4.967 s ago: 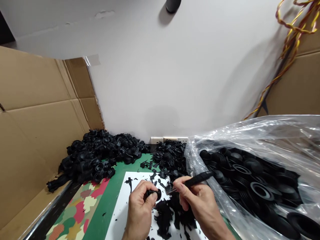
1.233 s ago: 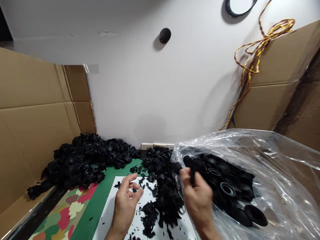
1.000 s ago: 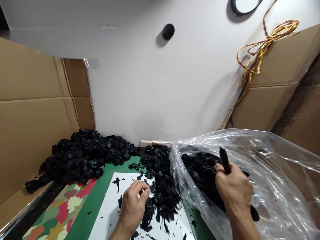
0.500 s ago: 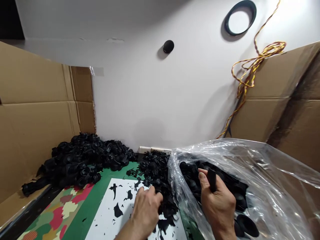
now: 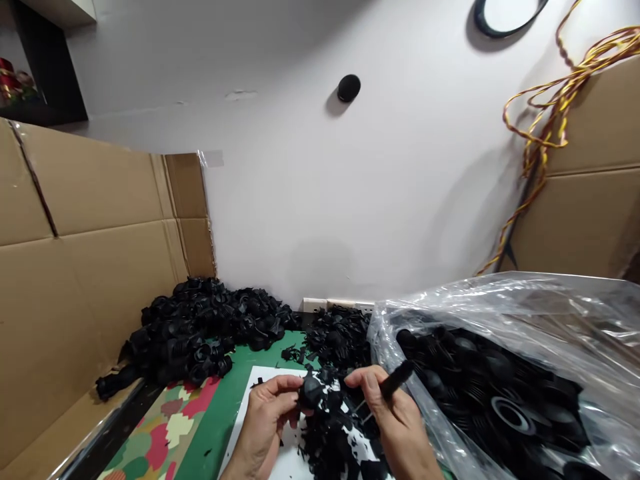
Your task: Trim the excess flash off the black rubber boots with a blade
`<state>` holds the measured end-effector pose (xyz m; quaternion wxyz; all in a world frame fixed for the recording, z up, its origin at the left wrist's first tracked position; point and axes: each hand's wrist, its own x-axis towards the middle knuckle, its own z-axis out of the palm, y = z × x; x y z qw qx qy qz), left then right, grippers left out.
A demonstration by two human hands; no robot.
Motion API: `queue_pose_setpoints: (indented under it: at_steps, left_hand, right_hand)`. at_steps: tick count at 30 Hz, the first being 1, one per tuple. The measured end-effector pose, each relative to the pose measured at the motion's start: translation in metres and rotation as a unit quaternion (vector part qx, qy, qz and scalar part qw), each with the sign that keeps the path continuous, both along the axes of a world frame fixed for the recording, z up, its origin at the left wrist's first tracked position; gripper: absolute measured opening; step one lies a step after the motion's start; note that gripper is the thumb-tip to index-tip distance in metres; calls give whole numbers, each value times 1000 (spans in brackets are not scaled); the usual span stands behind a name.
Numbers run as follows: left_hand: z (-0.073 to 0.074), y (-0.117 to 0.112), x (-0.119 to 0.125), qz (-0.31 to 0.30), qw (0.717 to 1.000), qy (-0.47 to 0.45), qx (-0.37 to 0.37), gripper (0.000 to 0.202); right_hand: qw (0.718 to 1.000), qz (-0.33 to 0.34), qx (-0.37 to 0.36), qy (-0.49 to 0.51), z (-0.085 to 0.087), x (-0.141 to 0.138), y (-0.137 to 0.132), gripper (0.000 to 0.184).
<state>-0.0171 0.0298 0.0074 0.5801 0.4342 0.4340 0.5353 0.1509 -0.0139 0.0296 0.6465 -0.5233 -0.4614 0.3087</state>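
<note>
My left hand (image 5: 267, 423) pinches a small black rubber part (image 5: 311, 393) between thumb and fingers, above a white board (image 5: 240, 437). Close on its right, my right hand (image 5: 397, 423) is closed around a black-handled tool (image 5: 399, 379). A thin metal piece shows below those fingers; the tool's exact kind is not clear. Black rubber scraps (image 5: 325, 443) lie under both hands on the board. To the right, a clear plastic bag (image 5: 425, 413) lies open, holding many ribbed black rubber parts (image 5: 467, 373).
A heap of black rubber parts (image 5: 200, 327) lies at the left on a green mat (image 5: 245, 357), beside a cardboard wall (image 5: 115, 260). More scraps (image 5: 340, 330) are piled by a power strip (image 5: 315, 305). Yellow-brown twisted wire (image 5: 555, 127) hangs at the right.
My right hand has come out of the bag to the left, still with the tool. My left hand now holds a black rubber part over the board. The view has swung left.
</note>
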Motion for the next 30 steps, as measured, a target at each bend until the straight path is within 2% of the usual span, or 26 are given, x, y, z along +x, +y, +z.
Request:
queue_pose_setpoints:
  at_steps: [2,6,11,15,19,23,26,30]
  left_hand:
    - [-1,-2,-1,0,999,-33,-18,16]
    - [-5,-6,1,2,995,-87,-53,23]
    - [-6,-9,6,4,995,-80,-67,42]
    - [0,-10,8,12,998,-40,-46,39]
    - [8,-15,10,23,999,15,-18,30]
    - [10,-17,10,27,999,43,9,24]
    - [8,-16,9,21,999,30,-4,29]
    - [3,-13,9,14,996,-39,-79,42]
  right_hand:
    - [1000,14,-12,16,-2,-1,-1,47]
    - [987,86,-64,122,-9,0,-1,45]
    - [968,133,-46,205,-11,-3,-3,36]
    - [976,133,-8,172,-15,-7,-5,30]
    - [986,132,68,81,-26,-7,-4,22]
    - [979,156,131,0,-31,-5,-3,10]
    - [974,164,151,-39,-30,-3,-3,8]
    - [968,175,174,-54,-26,1,-4,9]
